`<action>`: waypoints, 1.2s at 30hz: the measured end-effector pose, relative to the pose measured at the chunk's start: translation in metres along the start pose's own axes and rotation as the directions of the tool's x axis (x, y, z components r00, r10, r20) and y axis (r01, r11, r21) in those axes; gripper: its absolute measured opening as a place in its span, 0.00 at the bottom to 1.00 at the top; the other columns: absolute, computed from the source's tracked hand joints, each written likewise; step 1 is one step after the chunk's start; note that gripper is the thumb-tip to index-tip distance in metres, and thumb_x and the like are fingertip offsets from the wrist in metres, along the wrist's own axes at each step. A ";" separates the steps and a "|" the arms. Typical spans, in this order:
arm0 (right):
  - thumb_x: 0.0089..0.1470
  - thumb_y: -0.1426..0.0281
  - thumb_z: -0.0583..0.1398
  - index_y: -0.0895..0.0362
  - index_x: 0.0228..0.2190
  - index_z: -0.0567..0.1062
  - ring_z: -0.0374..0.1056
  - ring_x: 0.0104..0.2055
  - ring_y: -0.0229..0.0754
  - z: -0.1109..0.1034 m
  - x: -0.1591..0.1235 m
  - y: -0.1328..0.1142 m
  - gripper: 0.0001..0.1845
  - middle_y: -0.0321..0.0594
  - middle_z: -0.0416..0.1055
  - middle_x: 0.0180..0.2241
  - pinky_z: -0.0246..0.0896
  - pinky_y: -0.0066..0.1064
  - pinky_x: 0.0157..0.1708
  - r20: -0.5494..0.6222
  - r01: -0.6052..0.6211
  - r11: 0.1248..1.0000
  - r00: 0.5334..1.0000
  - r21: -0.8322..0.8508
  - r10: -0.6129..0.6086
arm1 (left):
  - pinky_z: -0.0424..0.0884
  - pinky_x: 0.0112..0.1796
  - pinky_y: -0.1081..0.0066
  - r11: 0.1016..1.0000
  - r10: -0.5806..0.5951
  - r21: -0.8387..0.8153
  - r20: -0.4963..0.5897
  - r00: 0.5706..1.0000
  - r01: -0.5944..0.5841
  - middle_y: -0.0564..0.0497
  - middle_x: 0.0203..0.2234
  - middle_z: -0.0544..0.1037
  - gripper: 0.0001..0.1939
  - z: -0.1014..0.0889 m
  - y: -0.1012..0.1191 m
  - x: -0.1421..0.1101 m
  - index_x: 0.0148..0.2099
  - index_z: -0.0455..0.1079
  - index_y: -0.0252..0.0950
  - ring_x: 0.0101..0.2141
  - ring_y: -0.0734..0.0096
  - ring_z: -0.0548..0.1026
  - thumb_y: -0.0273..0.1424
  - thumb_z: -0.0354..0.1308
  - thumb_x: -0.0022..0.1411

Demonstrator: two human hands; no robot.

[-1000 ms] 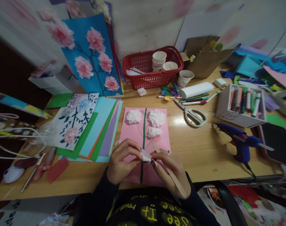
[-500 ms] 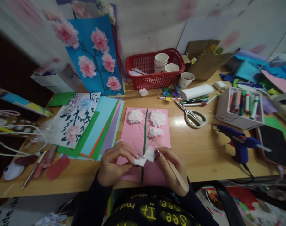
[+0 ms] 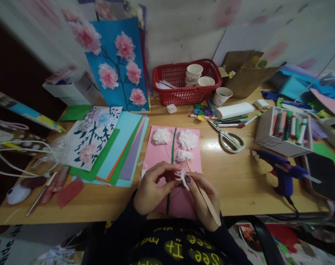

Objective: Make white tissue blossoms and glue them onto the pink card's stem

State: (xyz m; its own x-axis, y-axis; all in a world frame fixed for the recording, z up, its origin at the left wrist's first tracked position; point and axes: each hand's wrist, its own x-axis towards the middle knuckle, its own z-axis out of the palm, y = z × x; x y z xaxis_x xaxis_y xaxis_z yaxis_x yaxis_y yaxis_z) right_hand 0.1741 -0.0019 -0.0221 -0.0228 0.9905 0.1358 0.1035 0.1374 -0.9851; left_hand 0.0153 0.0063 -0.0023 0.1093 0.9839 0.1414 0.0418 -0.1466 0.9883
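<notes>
Over the lower part of a pink paper sheet (image 3: 178,206), my left hand (image 3: 154,187) is closed, pinching a small crumpled piece of white tissue paper (image 3: 183,178) between thumb and fingers. My right hand (image 3: 204,198) is closed too, its thumb and fingertips on the same tissue piece. A flat wooden craft stick (image 3: 206,198) lies across that hand, gripped in it and pointing up at the sheet. The sheet bears a dark green stem (image 3: 173,149), thin drawn branches and three fluffy white tissue flowers (image 3: 187,139). My hands hide part of its lower half.
Left of the sheet lie coloured papers (image 3: 130,162) and a flower picture (image 3: 94,141). Scissors (image 3: 230,141), a blue glue gun (image 3: 283,167) and a marker box (image 3: 283,141) are on the right. Behind stand a red basket (image 3: 173,96), a paper cup (image 3: 221,96) and a blue flower picture (image 3: 112,70).
My left hand has moved right, up to my right hand. The white tissue, earlier spread flatter between the two hands, is now bunched into a small crumple. The view has shifted slightly.
</notes>
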 end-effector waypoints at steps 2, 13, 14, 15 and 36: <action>0.58 0.66 0.60 0.52 0.32 0.79 0.71 0.30 0.40 0.000 -0.002 0.000 0.07 0.36 0.76 0.28 0.67 0.28 0.31 -0.019 -0.004 1.000 1.000 -0.009 0.004 | 0.69 0.31 0.74 0.998 0.068 0.019 -0.036 0.997 -0.068 0.51 0.30 0.74 0.03 0.009 -0.001 0.003 0.36 0.74 0.36 0.30 0.73 0.72 0.26 0.65 0.58; 0.60 0.68 0.60 0.53 0.31 0.77 0.69 0.29 0.35 0.000 0.001 0.002 0.06 0.32 0.73 0.26 0.64 0.25 0.32 -0.182 0.041 0.997 0.982 -0.070 -0.053 | 0.70 0.34 0.77 0.986 -0.121 -0.127 -0.070 0.990 0.111 0.53 0.26 0.75 0.06 -0.005 -0.002 -0.008 0.31 0.70 0.35 0.30 0.75 0.74 0.24 0.65 0.55; 0.60 0.68 0.60 0.52 0.32 0.77 0.70 0.30 0.35 0.000 0.001 0.003 0.06 0.32 0.74 0.27 0.64 0.24 0.32 -0.169 0.045 0.996 0.984 -0.074 -0.057 | 0.70 0.34 0.77 0.983 -0.146 -0.126 -0.084 0.986 0.135 0.54 0.26 0.75 0.06 -0.007 -0.003 -0.010 0.31 0.71 0.35 0.29 0.76 0.73 0.23 0.65 0.55; 0.60 0.68 0.60 0.52 0.32 0.77 0.70 0.29 0.35 0.000 0.000 0.004 0.06 0.32 0.74 0.27 0.65 0.24 0.32 -0.153 0.048 0.996 0.986 -0.076 -0.059 | 0.70 0.33 0.78 0.980 -0.166 -0.125 -0.100 0.981 0.153 0.54 0.26 0.75 0.06 -0.010 -0.004 -0.011 0.31 0.71 0.35 0.29 0.76 0.74 0.23 0.65 0.55; 0.59 0.72 0.59 0.54 0.35 0.78 0.73 0.27 0.36 -0.008 0.002 0.008 0.06 0.35 0.77 0.27 0.68 0.25 0.29 -0.132 0.096 0.977 0.984 -0.193 -0.122 | 0.69 0.42 0.68 0.901 -0.077 0.401 -0.231 0.970 0.167 0.47 0.40 0.76 0.11 -0.031 -0.009 -0.009 0.42 0.76 0.37 0.41 0.65 0.73 0.29 0.63 0.55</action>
State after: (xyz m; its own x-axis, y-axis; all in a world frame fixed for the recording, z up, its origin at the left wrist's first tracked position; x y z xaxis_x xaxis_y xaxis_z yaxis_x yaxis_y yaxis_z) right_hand 0.1830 0.0016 -0.0288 0.0959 0.9587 0.2679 0.2906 0.2305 -0.9287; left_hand -0.0173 0.0019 -0.0109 -0.1271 0.9891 0.0739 0.4539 -0.0083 0.8910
